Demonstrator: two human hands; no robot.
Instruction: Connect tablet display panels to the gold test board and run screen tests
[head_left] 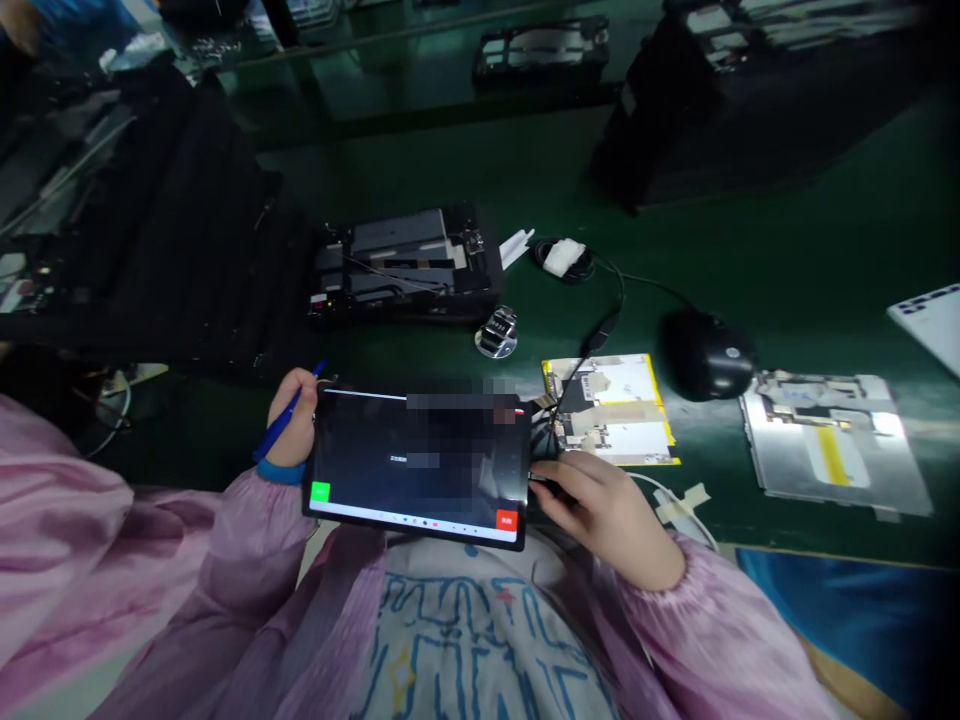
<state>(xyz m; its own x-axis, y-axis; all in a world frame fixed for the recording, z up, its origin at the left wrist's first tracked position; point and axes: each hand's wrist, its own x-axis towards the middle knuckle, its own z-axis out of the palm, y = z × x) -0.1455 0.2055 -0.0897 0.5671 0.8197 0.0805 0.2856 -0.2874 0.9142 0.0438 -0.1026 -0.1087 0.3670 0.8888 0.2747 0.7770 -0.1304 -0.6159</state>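
A tablet [420, 470] with a lit, dark screen is held tilted in front of my chest, a green box and a red box at its lower corners. My left hand [300, 420] is closed around its left edge and also keeps a slim blue pen-like stick [279, 425]. At the right edge, my right hand [600, 505] pinches a small pale plug [535, 478] against the tablet's side; the fingers partly hide it. A white cable [697, 522] emerges from behind that hand. Dark cables reach the tablet's upper right side.
Beyond the tablet lies a stack of opened tablets [405, 260], with a small metallic piece [496, 333] nearby. White battery packs with boards [615, 410], a black mouse [709, 355] and a metal plate [832, 440] lie right. Tall dark stacks [187, 220] rise left. A pink sleeve [60, 550] is alongside.
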